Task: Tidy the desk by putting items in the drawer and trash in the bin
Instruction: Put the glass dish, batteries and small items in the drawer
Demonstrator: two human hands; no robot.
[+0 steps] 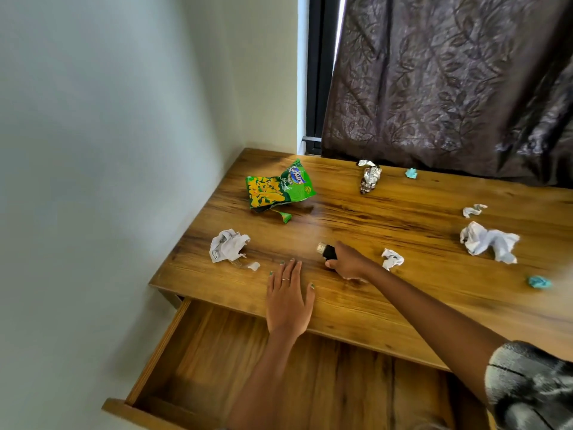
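The open drawer (235, 361) looks bare inside. Above it, the left hand (286, 301) lies flat, fingers straight, on the desk (403, 293). The right hand (348, 262) grips a small black object (327, 251), perhaps a bottle. Crumpled paper (228, 245) lies left; a green snack packet (276, 189) farther back.

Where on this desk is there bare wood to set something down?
Bare wood runs through the middle of the desk, between the green snack bag and the large crumpled paper, and along the front right edge. The front left is crowded by both hands and paper wads.
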